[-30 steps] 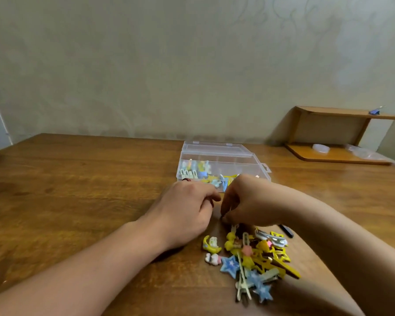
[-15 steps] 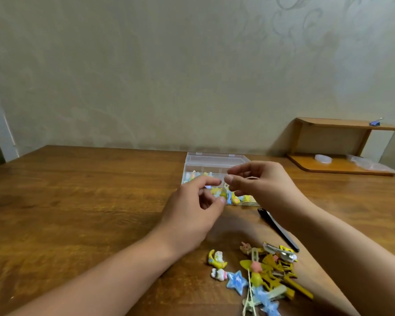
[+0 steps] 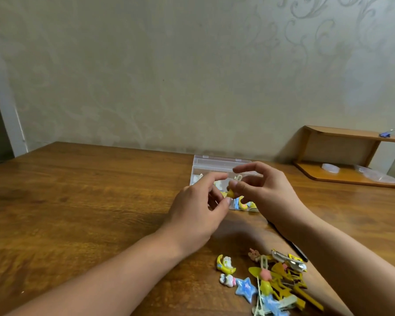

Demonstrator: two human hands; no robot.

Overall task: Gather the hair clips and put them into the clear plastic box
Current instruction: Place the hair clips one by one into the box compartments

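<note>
- Nearest, at about 5 o'clock in the view, a pile of loose hair clips [image 3: 276,283] lies on the wooden table [image 3: 78,201]: yellow pieces, a pink-centred one, metal snap clips and pale blue stars, heaped and overlapping.
- Just at 9 o'clock of that pile, apart from it, lie a yellow moon clip [image 3: 225,264], a small white-and-pink clip [image 3: 227,280] and a blue star clip [image 3: 245,290], the last two touching.
- A black pen-like stick [image 3: 298,250] lies on the table at 1 o'clock of the pile, partly hidden by the right forearm.
- Further out, near the centre, the left hand [image 3: 198,208] is raised above the table, fingers curled, thumb and forefinger reaching towards a small yellow clip [image 3: 231,193]; whether they actually touch it cannot be told.
- The right hand [image 3: 267,192] pinches that yellow clip between thumb and a fingertip, the other fingers spread and bent above it.
- Directly behind the hands sits the clear plastic box [image 3: 214,163], lid open and lying back, with coloured clips inside; the hands cover much of it.
- At 2 o'clock, against the wall, stands a low wooden shelf [image 3: 342,156] with a small blue item on top.
</note>
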